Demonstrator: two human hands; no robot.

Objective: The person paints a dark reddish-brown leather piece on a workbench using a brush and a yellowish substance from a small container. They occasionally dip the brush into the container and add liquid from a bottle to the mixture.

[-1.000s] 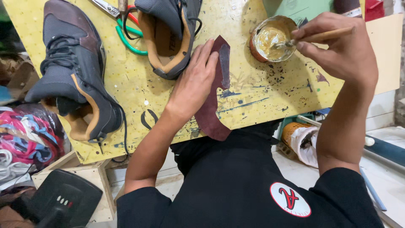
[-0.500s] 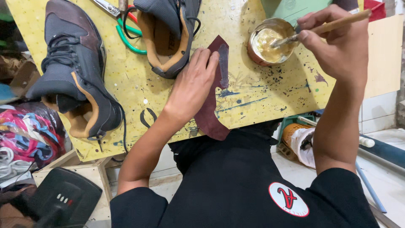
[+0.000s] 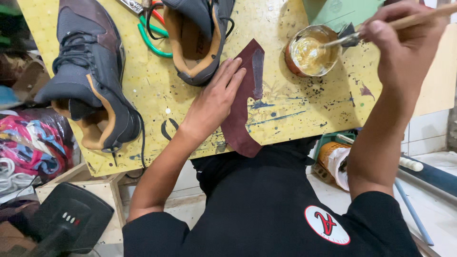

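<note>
My left hand (image 3: 215, 101) lies flat on a dark maroon leather piece (image 3: 247, 100), pressing it onto the yellow board (image 3: 304, 109). A wet streak of glue shows on the upper part of the leather. My right hand (image 3: 404, 45) grips a wooden-handled brush (image 3: 354, 35), whose bristles rest at the rim of a small round tin of yellowish glue (image 3: 310, 51).
Two grey sneakers with tan lining lie on the board: one (image 3: 90, 81) at left, one (image 3: 195, 38) at top centre. Green-handled pliers (image 3: 152, 33) lie between them. Colourful shoes (image 3: 28, 143) and a wooden crate (image 3: 85, 190) sit lower left.
My right hand has lifted up and right with the brush, drawing the bristles from inside the tin to its rim. The left hand stays pressed on the leather.
</note>
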